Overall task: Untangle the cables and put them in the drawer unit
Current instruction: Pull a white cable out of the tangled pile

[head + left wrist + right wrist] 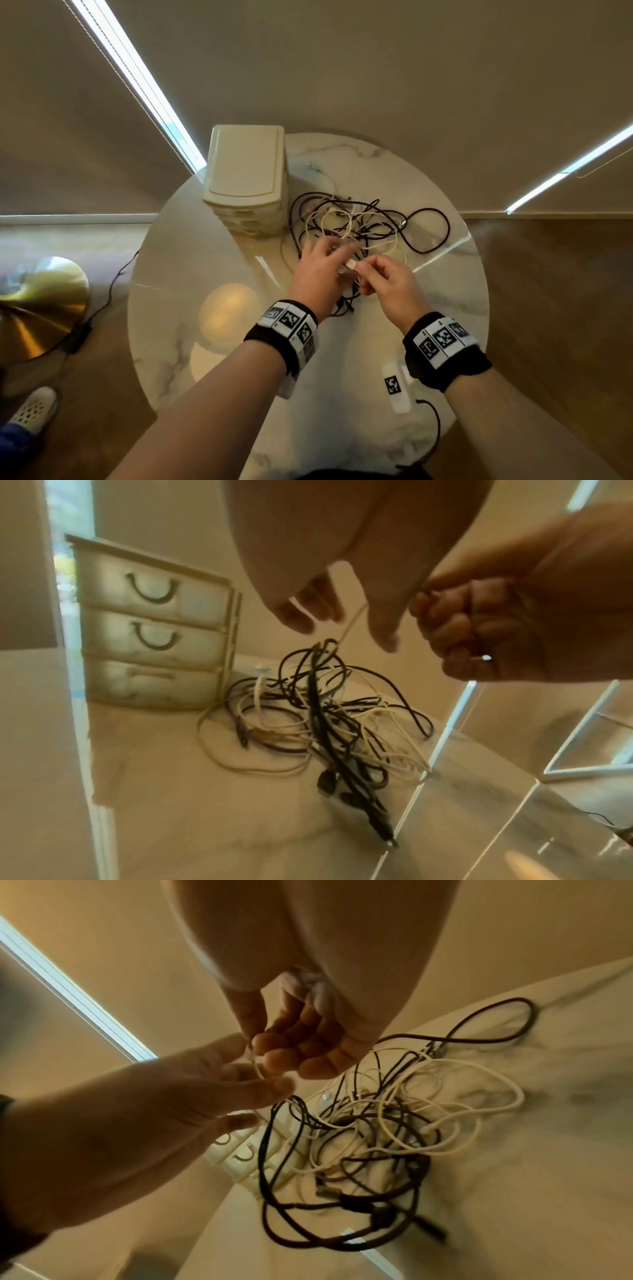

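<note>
A tangle of black and white cables lies on the round marble table. The cream drawer unit stands just left of the tangle, its three drawers closed. Above the near side of the tangle, my right hand pinches the plug end of a white cable between thumb and forefinger. My left hand is beside it. Its fingers are loosely extended and touch the same cable, which runs down between thumb and fingers into the pile.
A white tag with a black marker lies near the table's front edge, with a thin black wire curling beside it. On the floor at left are a brass lamp base, its black cord and a white shoe.
</note>
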{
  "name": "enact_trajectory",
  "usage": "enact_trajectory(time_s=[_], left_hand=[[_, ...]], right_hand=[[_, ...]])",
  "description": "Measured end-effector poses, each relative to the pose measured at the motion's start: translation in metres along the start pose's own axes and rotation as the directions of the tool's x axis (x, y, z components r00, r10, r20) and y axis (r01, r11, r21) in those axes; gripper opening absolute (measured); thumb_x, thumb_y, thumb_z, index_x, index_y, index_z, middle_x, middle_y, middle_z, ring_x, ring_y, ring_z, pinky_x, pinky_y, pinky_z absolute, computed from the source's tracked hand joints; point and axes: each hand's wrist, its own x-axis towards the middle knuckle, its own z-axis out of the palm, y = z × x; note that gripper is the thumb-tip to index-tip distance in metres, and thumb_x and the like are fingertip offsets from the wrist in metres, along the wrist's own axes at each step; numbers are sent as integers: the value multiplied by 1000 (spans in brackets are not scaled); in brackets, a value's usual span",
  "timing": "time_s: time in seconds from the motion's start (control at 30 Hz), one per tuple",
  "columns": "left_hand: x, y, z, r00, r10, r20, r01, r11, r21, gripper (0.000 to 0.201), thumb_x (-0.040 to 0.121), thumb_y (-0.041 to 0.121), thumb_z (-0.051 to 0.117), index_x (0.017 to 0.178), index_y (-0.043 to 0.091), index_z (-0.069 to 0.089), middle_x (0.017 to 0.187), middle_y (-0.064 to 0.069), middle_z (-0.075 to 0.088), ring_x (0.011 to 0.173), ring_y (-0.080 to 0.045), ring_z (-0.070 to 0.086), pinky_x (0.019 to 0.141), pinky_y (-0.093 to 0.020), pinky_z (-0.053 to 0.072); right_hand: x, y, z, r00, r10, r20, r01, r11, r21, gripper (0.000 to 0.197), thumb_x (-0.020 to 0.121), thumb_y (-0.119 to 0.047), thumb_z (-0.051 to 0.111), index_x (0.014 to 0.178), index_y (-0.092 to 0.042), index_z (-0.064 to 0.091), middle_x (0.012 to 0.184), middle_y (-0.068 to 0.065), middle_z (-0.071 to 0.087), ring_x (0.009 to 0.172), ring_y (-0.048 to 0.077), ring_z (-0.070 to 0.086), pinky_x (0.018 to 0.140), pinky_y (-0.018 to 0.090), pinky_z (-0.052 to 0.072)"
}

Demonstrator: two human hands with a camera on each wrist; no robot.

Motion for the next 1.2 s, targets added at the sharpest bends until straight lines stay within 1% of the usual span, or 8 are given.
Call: enact_trajectory(time_s=[0.2, 0.3, 0.4, 0.57, 0.77, 0.9, 1.03, 1.2], left_hand=[[27, 18, -23, 973, -230, -23, 203, 899, -388, 20, 104, 33, 59, 102, 20, 74, 82, 9, 75, 77, -3, 68, 81, -33, 58], [33, 24, -33, 976, -218, -9, 188, 863, -469, 21, 100, 41, 61, 100, 25, 74, 84, 5, 77, 83, -12, 73, 83, -42, 61], [35, 29, -52, 960, -278, -33, 206, 782, -589, 20, 104, 34, 58, 101, 21, 73, 84, -1, 79, 85, -20, 76, 86, -49, 62], [38, 50, -94, 950, -284, -130, 68, 594, -801, 27, 109, 31, 46, 106, 14, 67, 76, -4, 74, 81, -27, 73, 87, -48, 61], [29, 11, -74, 956, -289, -42, 258, 905, -337, 28, 102, 48, 56, 109, 25, 70, 94, 5, 74, 81, -14, 67, 83, -45, 59], [20, 4, -45, 966, -202, 159, 249, 890, -382, 53, 87, 45, 80, 136, 39, 64, 129, 15, 69, 116, -1, 62, 102, -27, 49], [30, 12, -31, 976, -205, 80, 220, 920, -324, 24, 92, 34, 76, 116, 30, 75, 93, 10, 73, 76, 1, 62, 74, -28, 49], [48, 12, -48, 972, -232, -27, 182, 826, -533, 13, 97, 30, 70, 102, 24, 81, 93, 8, 79, 92, -7, 73, 91, -37, 58]], right_hand=[[11, -15, -4, 1000, 0, -7, 1, 994, 113, 15, 104, -19, 55, 115, -23, 64, 96, -1, 71, 77, 14, 71, 70, 32, 59], [27, -15, 2, 995, -33, 97, 34, 999, -5, 16, 98, -33, 60, 113, -37, 66, 100, 4, 72, 93, 27, 72, 85, 45, 61], [44, -16, 7, 985, -51, 163, 87, 972, -219, 14, 99, -32, 63, 112, -35, 68, 100, -3, 70, 92, 14, 67, 85, 31, 53], [63, 35, 1, 964, 164, 207, 51, 654, -755, 31, 92, -61, 57, 103, -36, 72, 101, -6, 66, 92, 19, 64, 86, 41, 55], [62, 6, -10, 993, -116, -29, 82, 836, -543, 25, 101, -43, 55, 107, -28, 73, 98, -5, 72, 90, 18, 67, 80, 37, 53], [52, -44, -16, 982, -188, -36, 164, 924, -346, 15, 98, -33, 65, 100, -21, 75, 79, -8, 72, 73, 8, 68, 70, 30, 56], [39, -78, -12, 980, -173, 96, 182, 980, -85, 10, 96, -22, 70, 98, -14, 76, 78, 0, 74, 72, 17, 71, 67, 27, 59], [53, -68, -18, 988, -156, -5, 156, 985, 80, 26, 94, -6, 69, 114, -17, 58, 97, 2, 71, 87, 17, 72, 85, 36, 61]])
